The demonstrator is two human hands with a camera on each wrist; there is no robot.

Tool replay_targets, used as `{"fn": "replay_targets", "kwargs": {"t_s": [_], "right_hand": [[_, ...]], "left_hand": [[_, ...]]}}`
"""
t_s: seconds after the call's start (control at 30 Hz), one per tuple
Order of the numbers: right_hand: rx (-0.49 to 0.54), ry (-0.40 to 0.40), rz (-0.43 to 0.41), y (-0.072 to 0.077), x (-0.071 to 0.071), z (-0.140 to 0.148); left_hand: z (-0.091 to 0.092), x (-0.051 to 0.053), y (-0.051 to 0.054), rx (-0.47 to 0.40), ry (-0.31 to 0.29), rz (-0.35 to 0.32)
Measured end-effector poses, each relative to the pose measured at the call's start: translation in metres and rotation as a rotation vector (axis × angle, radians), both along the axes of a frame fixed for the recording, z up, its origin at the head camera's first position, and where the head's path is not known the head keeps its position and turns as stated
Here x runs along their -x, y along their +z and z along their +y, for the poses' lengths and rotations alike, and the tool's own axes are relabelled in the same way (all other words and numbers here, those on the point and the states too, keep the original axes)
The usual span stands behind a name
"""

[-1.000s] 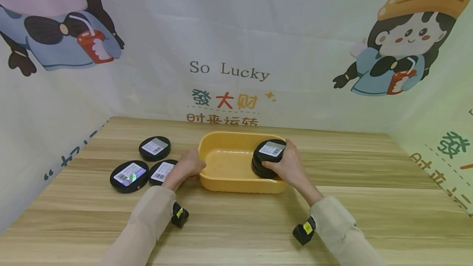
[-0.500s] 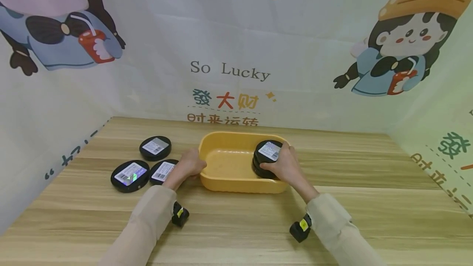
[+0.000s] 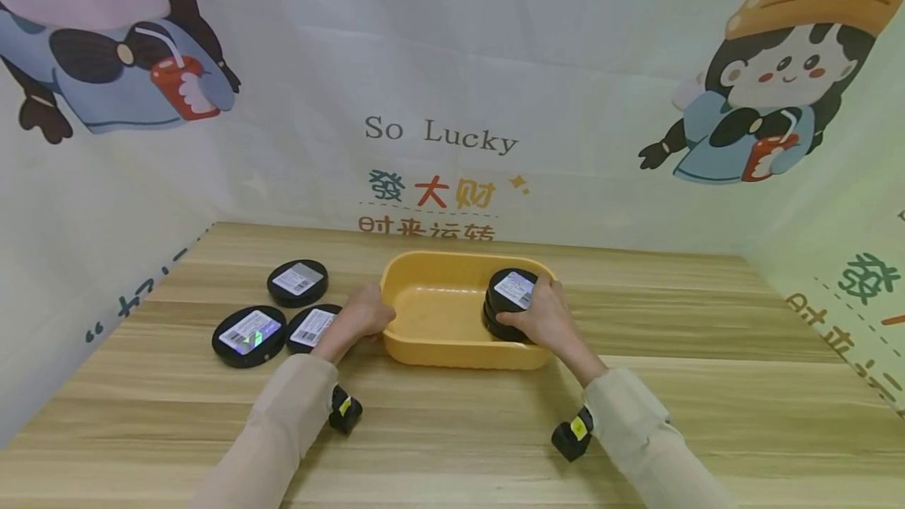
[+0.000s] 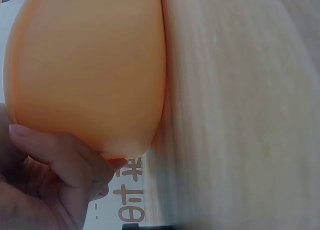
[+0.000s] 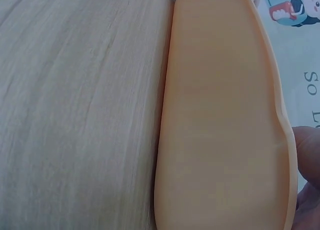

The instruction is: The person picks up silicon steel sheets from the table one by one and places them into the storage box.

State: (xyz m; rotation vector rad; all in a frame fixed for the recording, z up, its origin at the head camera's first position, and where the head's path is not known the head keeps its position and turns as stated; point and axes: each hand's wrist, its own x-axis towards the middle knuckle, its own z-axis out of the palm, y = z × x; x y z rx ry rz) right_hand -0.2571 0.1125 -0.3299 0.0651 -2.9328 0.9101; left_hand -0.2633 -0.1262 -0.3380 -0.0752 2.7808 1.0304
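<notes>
**Holding on at both ends**

Inside the yellow basin, at its right end, my right hand grips the upper black disc of a stack; my left hand pinches the basin's left rim. The disc looks stiff, smooth, probably light, best held by its edge. Its white label is illegible; the backdrop behind the basin reads "So Lucky".

Five visible discs (one tray)
</notes>
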Motion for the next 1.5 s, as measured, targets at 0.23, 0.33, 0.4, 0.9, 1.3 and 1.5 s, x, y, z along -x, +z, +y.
{"fn": "replay_targets", "kwargs": {"t_s": [0.23, 0.33, 0.4, 0.9, 1.3, 1.5], "right_hand": [[0.003, -0.003, 0.008, 0.000, 0.000, -0.001], [0.000, -0.003, 0.014, 0.000, 0.001, -0.002], [-0.006, -0.002, 0.019, -0.001, 0.000, -0.002], [-0.011, 0.032, 0.031, 0.001, -0.010, 0.003], [0.030, 0.065, 0.211, 0.005, -0.022, 0.025], [-0.054, 0.045, 0.149, 0.005, -0.024, 0.034]], "left_hand": [[0.001, -0.001, 0.002, 0.001, 0.011, -0.009], [0.001, -0.001, 0.001, 0.004, 0.011, -0.007], [0.000, -0.001, 0.001, 0.002, 0.006, -0.001], [0.002, 0.000, -0.002, -0.018, 0.005, -0.010], [0.001, 0.001, -0.003, -0.016, -0.007, -0.007], [0.000, 0.001, -0.002, -0.036, 0.006, -0.026]]}}
